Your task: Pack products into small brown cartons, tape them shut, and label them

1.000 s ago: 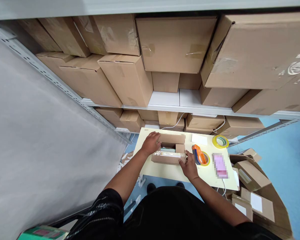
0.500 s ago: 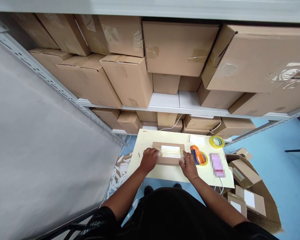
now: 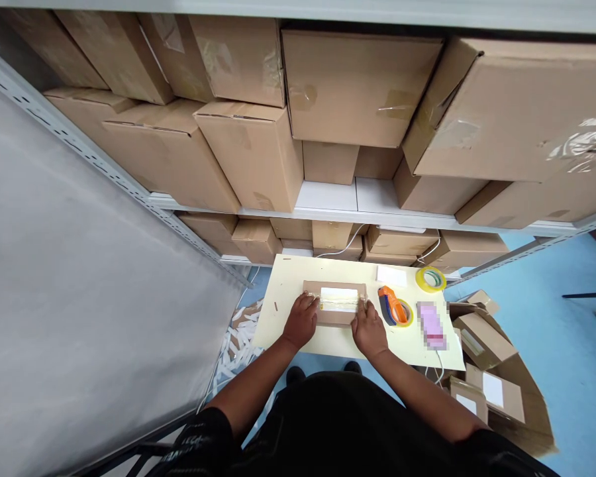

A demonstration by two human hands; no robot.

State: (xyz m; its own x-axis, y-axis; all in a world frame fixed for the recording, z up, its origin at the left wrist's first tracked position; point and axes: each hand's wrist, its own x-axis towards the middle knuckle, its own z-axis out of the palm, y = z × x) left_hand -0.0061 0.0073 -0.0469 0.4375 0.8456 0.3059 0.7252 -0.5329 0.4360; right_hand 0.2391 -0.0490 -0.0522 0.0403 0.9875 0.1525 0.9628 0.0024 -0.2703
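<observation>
Nothing legible for sure. Left sleeve: pale print, too small to make out. White label on taped carton on desk: unreadable. Second label on loose carton, right of desk: same.

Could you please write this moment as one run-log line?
left grip: on left end of brown cardboard box; right grip: on its right end; box top: white rectangular label; right of box: orange-and-blue tape dispenser
</observation>
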